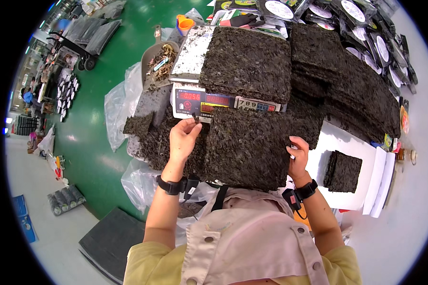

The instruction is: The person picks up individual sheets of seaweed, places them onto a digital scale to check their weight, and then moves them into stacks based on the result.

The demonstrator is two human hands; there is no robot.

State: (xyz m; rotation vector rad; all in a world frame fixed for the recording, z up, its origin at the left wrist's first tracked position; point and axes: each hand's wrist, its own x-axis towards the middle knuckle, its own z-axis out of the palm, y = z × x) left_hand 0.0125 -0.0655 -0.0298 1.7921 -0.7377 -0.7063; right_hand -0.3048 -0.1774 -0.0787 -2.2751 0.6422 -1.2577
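My left hand point(184, 137) pinches a small dark seaweed scrap point(196, 117) between thumb and fingertips, just below the display of a digital weighing scale point(189, 103). In front of me lies a large sheet of dried seaweed point(248, 148). My right hand point(298, 156) is at its right edge, fingers bent; whether they grip the sheet cannot be told. A thick seaweed stack point(246, 62) rests on the scale's metal pan, covering its right part. More seaweed point(167, 146) lies loosely piled beside my left hand.
Tall seaweed stacks point(356, 85) stand at the right, with labelled packets point(381, 46) behind. A small square stack point(344, 171) sits on a white board point(314, 167). A dustpan point(146, 73) with scraps, an orange cup point(186, 24) and clear plastic bags point(119, 107) are at the left.
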